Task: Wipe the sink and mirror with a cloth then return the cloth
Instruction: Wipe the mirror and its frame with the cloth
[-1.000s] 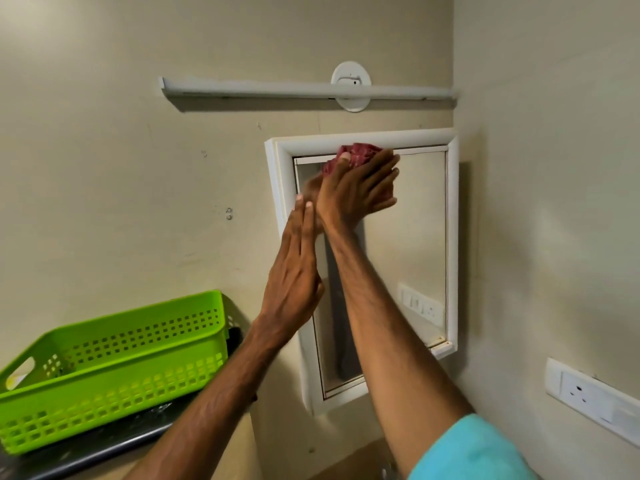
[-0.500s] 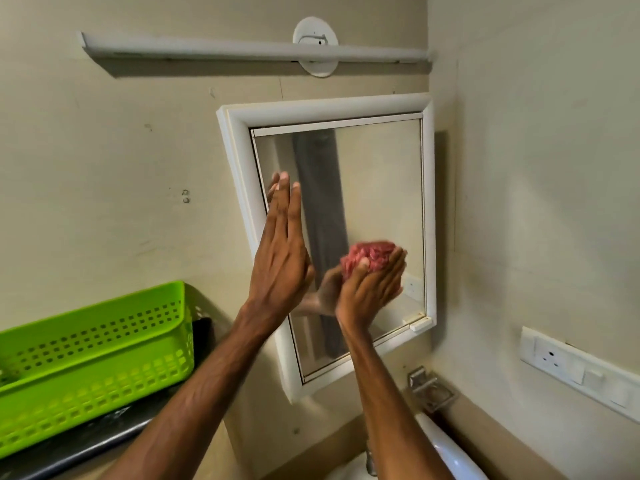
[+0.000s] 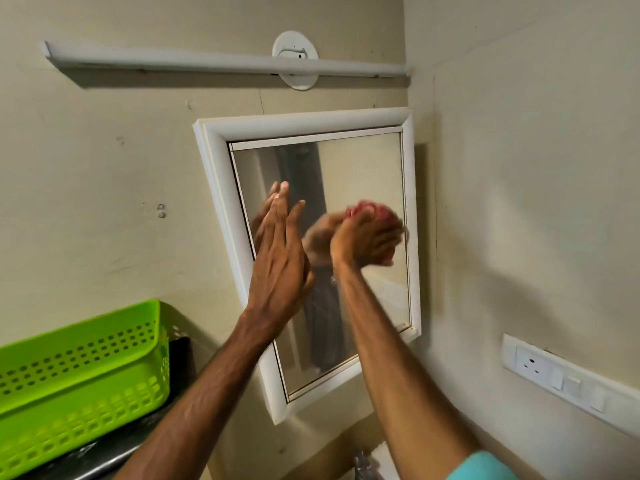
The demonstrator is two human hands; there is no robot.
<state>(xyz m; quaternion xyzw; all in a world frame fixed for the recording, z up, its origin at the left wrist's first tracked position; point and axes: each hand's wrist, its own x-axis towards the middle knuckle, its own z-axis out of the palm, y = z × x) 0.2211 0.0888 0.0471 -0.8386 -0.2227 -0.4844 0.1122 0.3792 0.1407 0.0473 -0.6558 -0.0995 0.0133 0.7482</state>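
A pale wall (image 3: 104, 202) fills the far side and meets a second wall at a corner on the right; a white-framed mirror (image 3: 360, 168) hangs on it just left of that corner, tilted in the view; a bright green slotted basket (image 3: 86, 375) stands on a dark ledge at the near left, well apart from the mirror; a long white bar (image 3: 207, 64) runs across the wall above the mirror; a white socket panel (image 3: 568, 382) sits on the right wall, lower than the mirror.

The left hand (image 3: 280, 265) lies flat on the left part of the glass, fingers straight and close together, fingertips meeting their reflection; the right hand (image 3: 363, 240), blurred, has its fingers curled round a red cloth (image 3: 370, 209) and presses it against the right part of the glass, about mid-height; a turquoise sleeve (image 3: 485, 467) shows at the near right edge; a metal tap (image 3: 363, 465) peeks in below the mirror.
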